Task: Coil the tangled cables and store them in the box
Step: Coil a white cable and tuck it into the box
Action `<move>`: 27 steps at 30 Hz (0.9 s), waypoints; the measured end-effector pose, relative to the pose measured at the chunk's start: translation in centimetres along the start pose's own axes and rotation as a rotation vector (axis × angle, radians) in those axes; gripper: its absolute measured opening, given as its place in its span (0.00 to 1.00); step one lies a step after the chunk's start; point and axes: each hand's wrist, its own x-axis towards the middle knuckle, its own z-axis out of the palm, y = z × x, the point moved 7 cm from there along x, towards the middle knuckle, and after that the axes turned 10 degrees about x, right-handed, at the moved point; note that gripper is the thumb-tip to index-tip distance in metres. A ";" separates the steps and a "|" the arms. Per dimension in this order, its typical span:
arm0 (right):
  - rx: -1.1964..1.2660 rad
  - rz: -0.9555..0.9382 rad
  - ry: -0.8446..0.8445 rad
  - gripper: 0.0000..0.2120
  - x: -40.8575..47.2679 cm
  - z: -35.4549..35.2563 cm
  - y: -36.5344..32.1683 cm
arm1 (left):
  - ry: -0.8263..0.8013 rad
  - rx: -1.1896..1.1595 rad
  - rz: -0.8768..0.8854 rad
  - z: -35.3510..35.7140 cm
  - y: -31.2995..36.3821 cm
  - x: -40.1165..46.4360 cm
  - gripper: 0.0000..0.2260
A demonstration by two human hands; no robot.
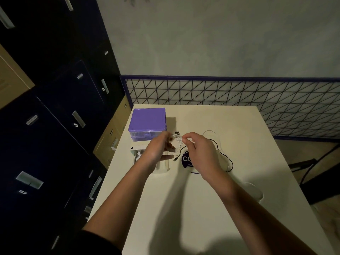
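- The right hand (200, 153) pinches a white cable (177, 138) between thumb and forefinger; its fingers (187, 139) are curled close on the cable.
- The left hand (158, 148) is raised just beside it, its fingers (168, 137) bent around the same white cable's loops.
- Both hands hover above the worktop (202, 208), near its far left part.
- A black cable (223, 154) and more white cable lie tangled on the worktop under and to the right of the right hand, partly hidden by it.
- A dark round sticker (185, 160) with white letters lies beneath the hands, half covered.
- A purple-lidded clear box (148, 119) stands at the far left corner, lid down, just beyond the left hand.
- A small white tray (161, 167) lies beneath the left wrist, mostly hidden.
- Dark filing cabinets (55, 107) stand left of the worktop; a wire grid panel (239, 100) stands behind it.
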 end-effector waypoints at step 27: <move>-0.400 -0.356 -0.005 0.14 0.6 -0.5 2.6 | -0.062 -0.124 0.058 -1.9 0.2 -0.7 0.10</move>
